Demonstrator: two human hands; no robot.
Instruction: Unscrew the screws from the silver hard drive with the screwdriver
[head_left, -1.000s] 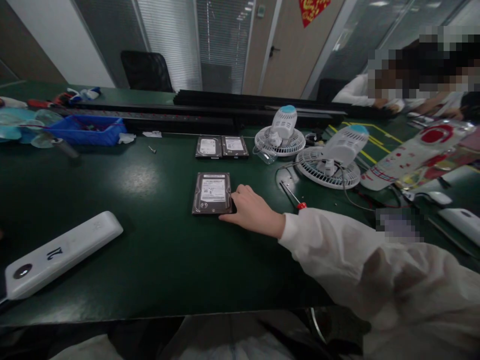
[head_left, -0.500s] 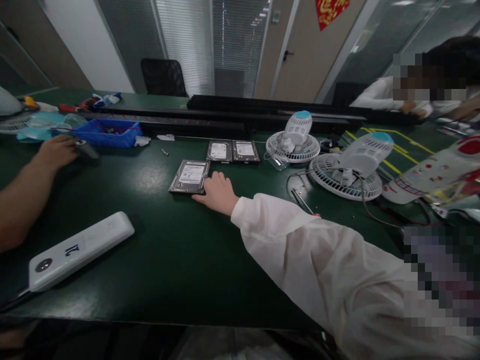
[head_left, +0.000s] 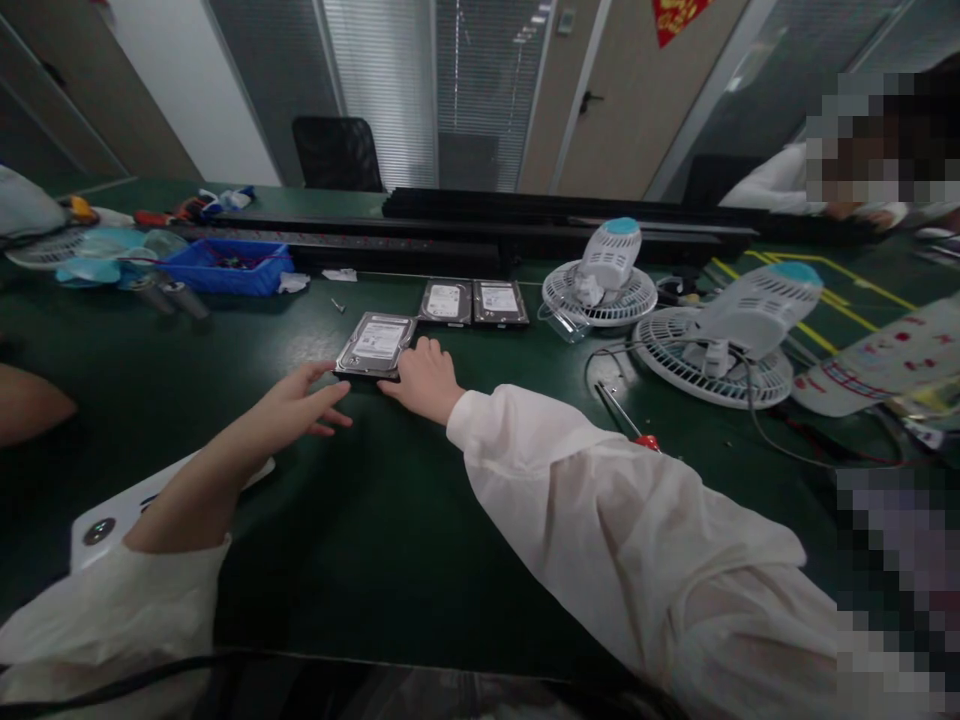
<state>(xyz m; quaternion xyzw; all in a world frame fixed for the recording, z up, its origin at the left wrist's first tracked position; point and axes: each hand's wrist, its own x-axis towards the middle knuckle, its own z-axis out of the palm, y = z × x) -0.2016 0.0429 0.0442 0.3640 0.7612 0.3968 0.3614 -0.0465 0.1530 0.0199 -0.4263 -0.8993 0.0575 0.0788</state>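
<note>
My right hand (head_left: 429, 382) grips the right edge of a hard drive (head_left: 377, 343), its fingers on the top edge and the thumb at the near side. The label faces up, and the near edge looks slightly raised from the green table. At the drive's near left corner is my left hand (head_left: 304, 402), fingers spread and nothing in them; whether its fingertip touches the corner I cannot tell. Just behind lie two more hard drives, one on the left (head_left: 445, 302) and one on the right (head_left: 499, 302), side by side.
Under my left forearm lies a white elongated device (head_left: 101, 530). Two white fan heads (head_left: 600, 290) (head_left: 720, 355) and a red-handled screwdriver (head_left: 626, 415) are to the right. A blue bin (head_left: 229, 268) and grey cylinders (head_left: 184, 300) stand back left. Another person's arm (head_left: 34, 405) shows at left.
My left hand has come into view and reached the drive's left corner. The drive's near edge seems to have lifted slightly. The other person's arm has drawn back leftward from the grey cylinder.
</note>
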